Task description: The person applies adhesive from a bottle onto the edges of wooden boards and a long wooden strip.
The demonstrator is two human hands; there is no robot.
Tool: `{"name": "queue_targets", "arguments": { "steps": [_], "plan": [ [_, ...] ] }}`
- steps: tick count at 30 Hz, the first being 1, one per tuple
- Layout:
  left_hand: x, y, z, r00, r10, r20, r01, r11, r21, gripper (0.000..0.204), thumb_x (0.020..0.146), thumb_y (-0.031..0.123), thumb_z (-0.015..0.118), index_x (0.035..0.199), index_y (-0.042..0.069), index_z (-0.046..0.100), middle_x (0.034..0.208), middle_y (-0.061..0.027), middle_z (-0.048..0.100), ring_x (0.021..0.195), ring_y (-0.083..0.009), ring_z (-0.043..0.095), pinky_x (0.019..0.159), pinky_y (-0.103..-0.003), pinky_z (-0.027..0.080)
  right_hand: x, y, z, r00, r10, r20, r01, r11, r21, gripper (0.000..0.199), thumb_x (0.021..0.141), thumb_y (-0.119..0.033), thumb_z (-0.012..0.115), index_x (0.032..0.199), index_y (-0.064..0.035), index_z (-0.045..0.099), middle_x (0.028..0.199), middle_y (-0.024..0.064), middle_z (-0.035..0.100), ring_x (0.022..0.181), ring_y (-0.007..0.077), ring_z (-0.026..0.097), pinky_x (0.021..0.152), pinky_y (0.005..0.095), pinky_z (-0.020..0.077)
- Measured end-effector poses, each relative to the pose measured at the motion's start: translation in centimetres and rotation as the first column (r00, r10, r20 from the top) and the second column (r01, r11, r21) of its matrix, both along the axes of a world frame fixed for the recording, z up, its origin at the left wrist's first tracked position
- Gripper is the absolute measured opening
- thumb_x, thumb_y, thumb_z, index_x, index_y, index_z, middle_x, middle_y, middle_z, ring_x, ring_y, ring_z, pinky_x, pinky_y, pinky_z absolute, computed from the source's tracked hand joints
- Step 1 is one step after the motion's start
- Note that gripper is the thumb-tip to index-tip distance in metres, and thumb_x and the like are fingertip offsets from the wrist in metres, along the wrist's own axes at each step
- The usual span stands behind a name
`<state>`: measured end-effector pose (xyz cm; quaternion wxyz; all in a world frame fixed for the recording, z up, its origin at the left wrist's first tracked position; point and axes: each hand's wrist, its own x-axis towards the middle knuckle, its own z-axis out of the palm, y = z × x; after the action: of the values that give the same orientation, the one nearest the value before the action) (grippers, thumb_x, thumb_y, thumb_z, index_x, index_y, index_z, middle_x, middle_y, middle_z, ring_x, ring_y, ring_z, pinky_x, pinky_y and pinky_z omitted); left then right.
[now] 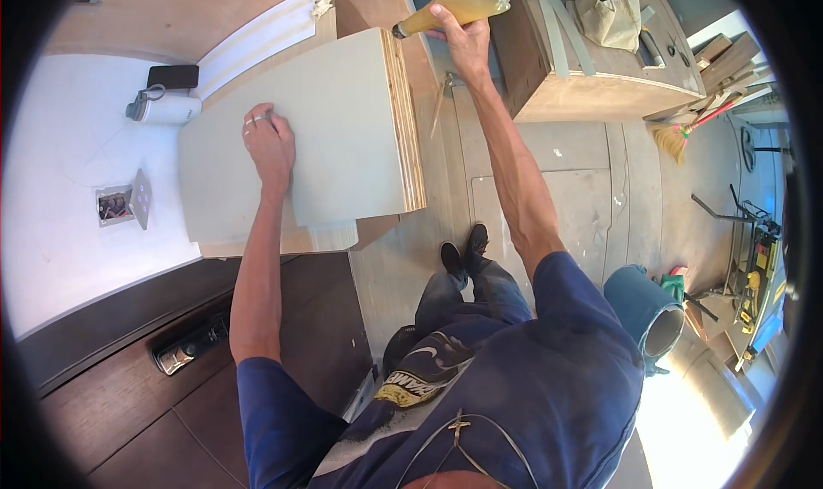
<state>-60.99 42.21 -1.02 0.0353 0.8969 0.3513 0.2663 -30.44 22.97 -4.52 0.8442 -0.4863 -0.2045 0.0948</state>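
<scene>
My right hand (467,48) is stretched forward, wrapped round a plastic bottle (463,7) with yellowish contents. The bottle is tilted on its side. Its dark narrow tip points left, just past the upper right corner of a pale grey plywood panel (343,120). Layered plies show along the panel's right edge. On the panel's face rests my left hand (270,146), a ring on one finger. Its fingers are curled together, and whatever they may hold is hidden.
Left of the panel lie a white flask (167,108) and a dark phone-like slab (173,77). An open wall box (114,206) shows wires. A wooden cabinet (600,95) at right carries a canvas bag (610,16). A broom (673,138) and blue bin (643,309) stand farther right.
</scene>
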Motion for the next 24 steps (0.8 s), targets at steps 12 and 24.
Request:
{"name": "queue_targets", "arguments": {
  "steps": [12,24],
  "plan": [
    [0.3,0.4,-0.2,1.0,-0.014,-0.024,0.015,0.999,0.038,0.025,0.095,0.008,0.054,0.117,-0.001,0.063,0.122,-0.0204,0.062,0.114,-0.0397,0.056,0.101,-0.05,0.044,-0.4,-1.2,0.1,0.997,0.067,-0.027,-0.066,0.997,0.032,0.034,0.093,-0.017,0.077,0.115,0.0047,0.062,0.105,0.0126,0.07,0.092,0.022,0.073,0.074,0.0348,0.0669],
    [1.1,-0.4,0.4,1.0,0.012,-0.022,-0.013,0.999,-0.037,0.025,0.096,0.008,0.053,0.117,-0.001,0.062,0.126,-0.0193,0.061,0.116,-0.0393,0.055,0.102,-0.049,0.043,-0.7,-1.3,-0.3,0.998,0.032,-0.046,-0.03,0.998,0.054,0.037,0.091,-0.019,0.079,0.114,0.0062,0.064,0.104,0.0132,0.071,0.093,0.0222,0.073,0.072,0.033,0.0659]
  ]
}}
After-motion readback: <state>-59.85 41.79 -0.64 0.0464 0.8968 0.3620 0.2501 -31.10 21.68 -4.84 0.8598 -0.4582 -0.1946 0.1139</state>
